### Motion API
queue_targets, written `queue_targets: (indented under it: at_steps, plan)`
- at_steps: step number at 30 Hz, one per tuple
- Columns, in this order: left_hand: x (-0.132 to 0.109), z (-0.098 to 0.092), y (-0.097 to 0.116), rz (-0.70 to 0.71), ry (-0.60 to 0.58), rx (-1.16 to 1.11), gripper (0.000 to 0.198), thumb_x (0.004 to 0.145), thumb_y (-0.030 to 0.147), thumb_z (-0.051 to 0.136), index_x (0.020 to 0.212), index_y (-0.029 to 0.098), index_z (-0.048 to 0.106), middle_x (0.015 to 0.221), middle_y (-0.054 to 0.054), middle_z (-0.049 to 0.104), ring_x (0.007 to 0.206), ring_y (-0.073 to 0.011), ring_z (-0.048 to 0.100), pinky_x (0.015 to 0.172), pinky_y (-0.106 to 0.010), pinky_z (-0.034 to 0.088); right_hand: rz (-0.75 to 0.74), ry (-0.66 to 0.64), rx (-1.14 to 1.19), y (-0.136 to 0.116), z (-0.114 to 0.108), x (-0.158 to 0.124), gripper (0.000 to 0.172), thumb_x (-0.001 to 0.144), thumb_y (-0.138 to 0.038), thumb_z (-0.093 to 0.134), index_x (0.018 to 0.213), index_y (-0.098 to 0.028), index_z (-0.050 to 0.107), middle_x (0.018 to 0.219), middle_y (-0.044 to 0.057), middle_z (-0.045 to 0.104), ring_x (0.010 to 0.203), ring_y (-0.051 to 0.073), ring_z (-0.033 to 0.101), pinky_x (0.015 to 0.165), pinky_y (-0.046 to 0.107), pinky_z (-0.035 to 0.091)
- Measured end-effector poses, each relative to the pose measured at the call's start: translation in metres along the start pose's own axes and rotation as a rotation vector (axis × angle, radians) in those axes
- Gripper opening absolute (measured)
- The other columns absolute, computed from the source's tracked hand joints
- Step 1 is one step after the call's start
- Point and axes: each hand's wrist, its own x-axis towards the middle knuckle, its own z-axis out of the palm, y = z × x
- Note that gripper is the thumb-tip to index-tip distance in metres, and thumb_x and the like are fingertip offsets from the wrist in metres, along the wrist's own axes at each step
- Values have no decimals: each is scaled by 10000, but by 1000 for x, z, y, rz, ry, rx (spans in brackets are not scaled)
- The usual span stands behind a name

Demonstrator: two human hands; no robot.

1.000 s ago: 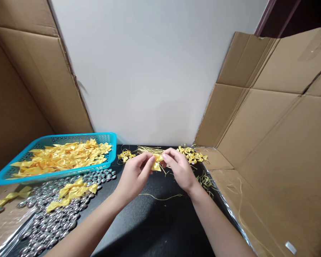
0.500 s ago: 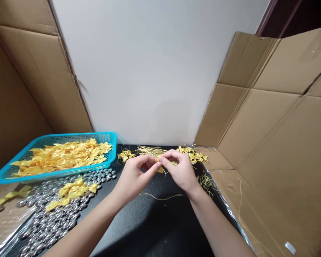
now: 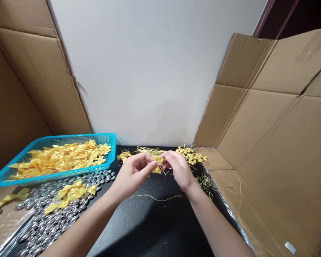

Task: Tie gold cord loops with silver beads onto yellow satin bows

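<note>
A yellow ribbon bow [image 3: 157, 169] is held between my two hands above the black tabletop [image 3: 139, 217]. My left hand [image 3: 135, 173] pinches it from the left, thumb over fingertips. On the other side my right hand [image 3: 178, 170] has its thumb and fingers closed at the bow's right edge, its fingertips partly hidden. Behind the hands lies a bundle of gold ties [image 3: 149, 151]. To the right of them is a pile of yellow bows with gold ties [image 3: 191, 155], and a smaller group of such bows [image 3: 124, 155] sits left of the bundle.
A blue basket [image 3: 111, 146] of yellow bows stands at the left. Silver beads [image 3: 56, 226] are spread before it, with several loose bows [image 3: 75, 191] on top. A gold cord [image 3: 157, 199] lies nearer me, and tangled cord [image 3: 204, 182] at right. Cardboard walls [image 3: 278, 125] flank the table.
The bow has turned so that its yellow loops now show between my fingers. My right fingers have shifted a little to the right and opened slightly away from my left.
</note>
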Motion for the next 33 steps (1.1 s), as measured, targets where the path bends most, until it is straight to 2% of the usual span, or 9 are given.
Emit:
queue_targets:
  at_steps: [3,10,15,17,20,22,28,33]
  plan:
    - [1,0,2,-12,-3,-51,254,793,375,669,682,166,576,586,35,542,528,-96,455,500,-194,395,-74,-43,-76,-1,2,-2,334,887,-432,562,667,-180,557,597,-14,567,575,127,547,580,242,451]
    - [1,-1,-5,-35,64,-136,269,781,406,705,736,175,575,607,41,541,563,-104,477,537,-201,418,-218,110,-271,-7,11,-10,336,935,-349,504,637,-194,505,557,-32,524,528,112,504,562,234,398]
    - [0,0,-7,-32,103,-119,284,789,424,702,738,175,576,617,42,532,564,-104,464,545,-207,415,-181,110,-260,-5,4,-6,365,938,-415,515,650,-191,529,568,-19,550,542,122,520,572,248,407]
    - [-1,0,-5,-25,129,-97,289,782,423,704,725,173,573,598,47,520,548,-101,457,535,-208,403,-120,27,-214,-5,0,-4,413,925,-495,522,661,-181,566,584,-4,576,563,130,539,588,257,425]
    - [-2,0,-2,-8,130,-81,280,776,410,707,718,169,576,589,39,544,543,-106,473,531,-214,401,-40,-203,-135,-7,-2,-3,489,855,-614,572,640,-175,581,596,-2,581,573,131,545,597,263,446]
    - [-3,-1,0,5,106,-97,272,783,400,704,718,167,579,595,30,571,548,-109,489,531,-214,403,-4,-308,-89,-9,-2,-3,505,811,-644,609,617,-179,565,593,-10,568,571,126,542,599,263,452]
    - [-1,-2,-2,-13,-55,-188,244,832,385,684,753,168,605,627,24,620,561,-105,515,541,-207,418,8,-426,15,-9,-5,-1,459,799,-605,648,642,-182,563,600,-34,522,532,99,487,582,250,444]
    - [1,-3,-1,-19,-61,-256,260,843,404,677,750,166,626,607,36,597,570,-102,541,590,-216,454,-20,-438,2,-7,-8,1,436,847,-581,601,692,-173,608,655,-6,581,567,107,489,604,256,442]
